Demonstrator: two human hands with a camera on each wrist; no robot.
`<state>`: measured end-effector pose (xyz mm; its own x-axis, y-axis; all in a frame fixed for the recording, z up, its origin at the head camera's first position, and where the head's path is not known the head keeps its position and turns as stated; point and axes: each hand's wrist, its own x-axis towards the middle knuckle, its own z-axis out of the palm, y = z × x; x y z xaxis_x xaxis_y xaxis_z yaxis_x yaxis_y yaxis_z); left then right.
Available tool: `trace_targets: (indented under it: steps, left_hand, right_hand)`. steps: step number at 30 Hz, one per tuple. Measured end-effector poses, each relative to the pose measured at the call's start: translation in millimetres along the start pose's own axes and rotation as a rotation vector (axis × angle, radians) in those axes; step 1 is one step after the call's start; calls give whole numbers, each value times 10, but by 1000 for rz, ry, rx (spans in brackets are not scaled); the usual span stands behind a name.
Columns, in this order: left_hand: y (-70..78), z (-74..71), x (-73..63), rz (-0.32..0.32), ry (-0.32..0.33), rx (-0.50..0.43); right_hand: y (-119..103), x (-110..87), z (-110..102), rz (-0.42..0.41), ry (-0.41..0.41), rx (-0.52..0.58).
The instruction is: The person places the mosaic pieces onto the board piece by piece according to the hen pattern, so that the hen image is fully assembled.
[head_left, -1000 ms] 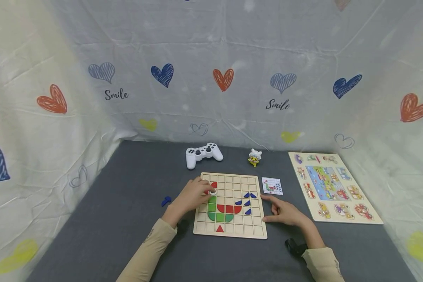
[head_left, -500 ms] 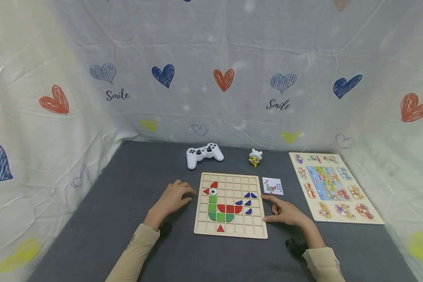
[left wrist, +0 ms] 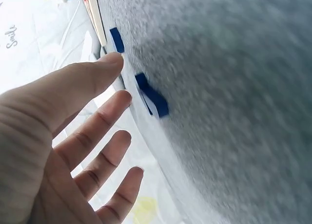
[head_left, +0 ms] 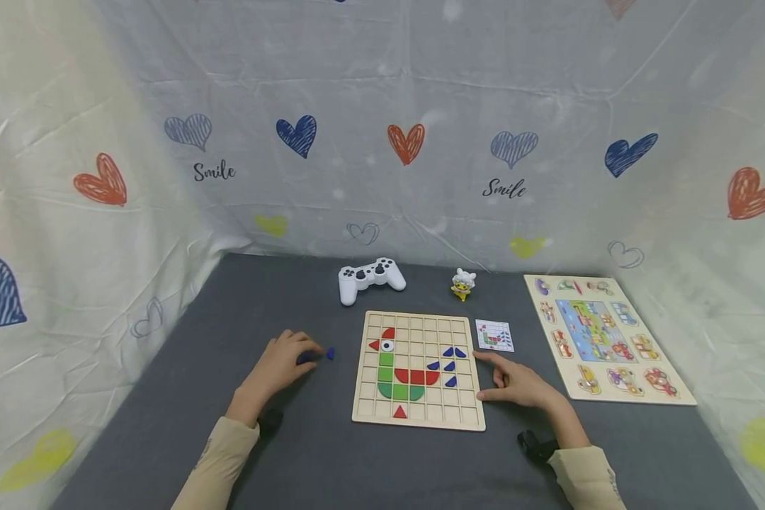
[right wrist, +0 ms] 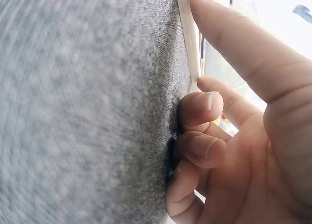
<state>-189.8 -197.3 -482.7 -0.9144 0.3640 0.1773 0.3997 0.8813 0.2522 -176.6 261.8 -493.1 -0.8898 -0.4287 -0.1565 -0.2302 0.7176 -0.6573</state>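
My left hand (head_left: 280,363) hovers at the left of the table with thumb and fingers apart, holding nothing. Blue wooden pieces (left wrist: 153,98) lie just off its fingertips, and another small blue piece (left wrist: 116,40) sits beyond the thumb. In the head view the fingers partly cover the nearer blue pieces. With thumb and index fingertip, my right hand (head_left: 516,384) touches the right edge of the wooden grid board (head_left: 446,412); its other fingers are curled in. Red, green and blue shapes on the board form a bird with a round white eye piece (head_left: 387,346).
A small pattern card (head_left: 494,336) lies right of the board. Behind it stand a white game controller (head_left: 371,278) and a small yellow-and-white figurine (head_left: 463,283). At the far right lies a picture puzzle board (head_left: 548,312). A heart-print curtain surrounds the table.
My left hand has left the eye piece on the board and moved left to the loose blue pieces. The right hand has stayed at the board's edge.
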Motion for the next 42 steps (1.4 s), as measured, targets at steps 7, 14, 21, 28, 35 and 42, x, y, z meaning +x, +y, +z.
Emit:
trace_targets:
  steps: [7,14,21,28,35,42]
  left_hand:
    - [-66,-84,-109,-27,-47,-29]
    - [-82,-124,-155,-60,-108,-47]
    - [-86,-138,-178,-70,-135,-47]
    - [-100,-148,-193,-44,-133,-22]
    - [-74,-142,-187,-21,-96,12]
    - [-3,-94,-169,-20,-90,11]
  right_hand:
    - [0,0,-5,-1,-1,0]
    - [-10,2,-4,0,-1,-2]
    - [-6,9,-2,5,-2,0]
    - [-28,0,-7,11,-2,5]
    - [-41,-2,-14,14,-3,0]
    - [-41,-5,-11,3,-3,-4]
